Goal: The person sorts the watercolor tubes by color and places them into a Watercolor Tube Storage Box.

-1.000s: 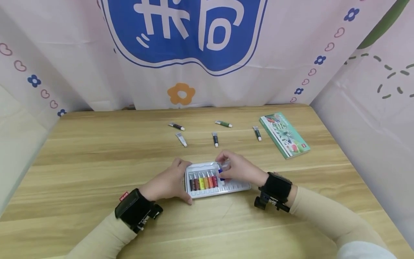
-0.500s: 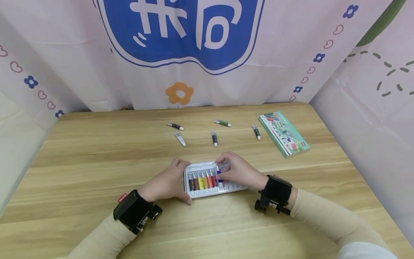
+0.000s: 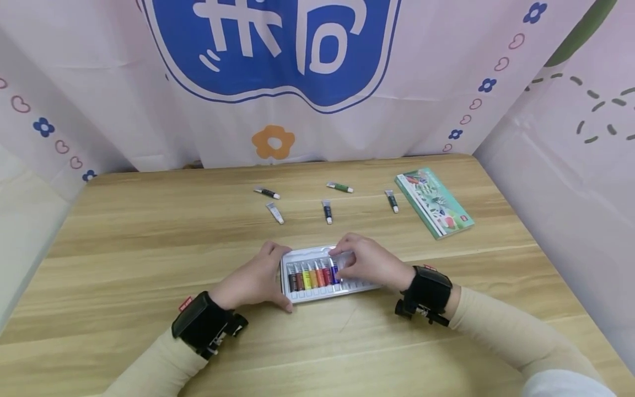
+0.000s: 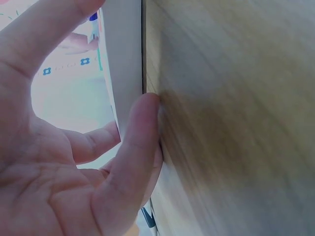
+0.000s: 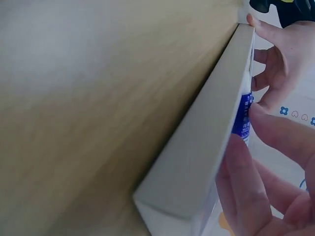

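Observation:
My left hand (image 3: 253,278) grips the left end of a white plastic tray (image 3: 317,298), with the thumb on the near edge and a finger at the far corner. The tray holds a row of small paint tubes, from black and brown through yellow and orange to red. Beside the red ones, a blue paint tube (image 3: 335,273) lies in its slot. My right hand (image 3: 369,262) is over the tray's right part, thumb and fingers spread apart. In the right wrist view, fingertips touch or nearly touch the blue tube (image 5: 242,118). The right-hand slots are partly hidden.
Behind the tray lie several loose tubes: a black one (image 3: 268,193), a silvery-white one (image 3: 275,213), a dark one (image 3: 327,212), a green one (image 3: 340,187) and a dark green one (image 3: 392,201). A teal box (image 3: 435,204) lies at the back right.
The blue tube has gone from tilted between my right fingers to lying in the slot beside the red tubes. The right thumb has moved slightly right. My left hand keeps its grip on the tray.

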Tool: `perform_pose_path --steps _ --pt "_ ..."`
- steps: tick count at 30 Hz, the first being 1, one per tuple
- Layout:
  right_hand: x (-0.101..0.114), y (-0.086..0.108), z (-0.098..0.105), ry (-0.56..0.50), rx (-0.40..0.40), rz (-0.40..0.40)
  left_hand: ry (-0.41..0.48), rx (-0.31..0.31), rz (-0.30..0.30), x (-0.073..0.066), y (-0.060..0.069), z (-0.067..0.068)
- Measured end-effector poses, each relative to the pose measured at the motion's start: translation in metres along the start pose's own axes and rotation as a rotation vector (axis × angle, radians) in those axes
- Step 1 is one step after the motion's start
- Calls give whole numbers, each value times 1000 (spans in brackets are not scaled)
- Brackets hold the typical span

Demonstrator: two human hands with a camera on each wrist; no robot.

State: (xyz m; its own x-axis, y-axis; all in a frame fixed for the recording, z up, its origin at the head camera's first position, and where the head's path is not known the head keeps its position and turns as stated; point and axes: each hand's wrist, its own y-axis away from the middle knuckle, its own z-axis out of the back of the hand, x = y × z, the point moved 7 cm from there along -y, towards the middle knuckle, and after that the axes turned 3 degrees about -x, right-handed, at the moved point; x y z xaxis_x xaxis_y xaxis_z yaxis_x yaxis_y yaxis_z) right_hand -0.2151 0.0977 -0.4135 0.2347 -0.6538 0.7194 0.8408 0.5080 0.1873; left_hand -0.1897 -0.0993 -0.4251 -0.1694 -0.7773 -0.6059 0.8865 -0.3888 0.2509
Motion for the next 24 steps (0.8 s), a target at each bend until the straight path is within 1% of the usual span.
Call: perform_pose_path --steps 5,7,12,17,20,24 --pt "2 3 0 74 14 65 -3 -2 -7 -1 1 0" --pt "2 5 -1 87 29 86 -4 -2 -8 -2 1 0" --pt "3 7 -4 98 80 109 -7 1 -5 -2 2 -1" --pt "3 5 -4 115 98 101 -8 -2 -11 -2 3 -1" --pt "4 3 -4 109 108 92 -7 -2 -16 -2 3 -1" --pt "4 0 -5 114 108 100 -12 -2 -21 -1 2 -1"
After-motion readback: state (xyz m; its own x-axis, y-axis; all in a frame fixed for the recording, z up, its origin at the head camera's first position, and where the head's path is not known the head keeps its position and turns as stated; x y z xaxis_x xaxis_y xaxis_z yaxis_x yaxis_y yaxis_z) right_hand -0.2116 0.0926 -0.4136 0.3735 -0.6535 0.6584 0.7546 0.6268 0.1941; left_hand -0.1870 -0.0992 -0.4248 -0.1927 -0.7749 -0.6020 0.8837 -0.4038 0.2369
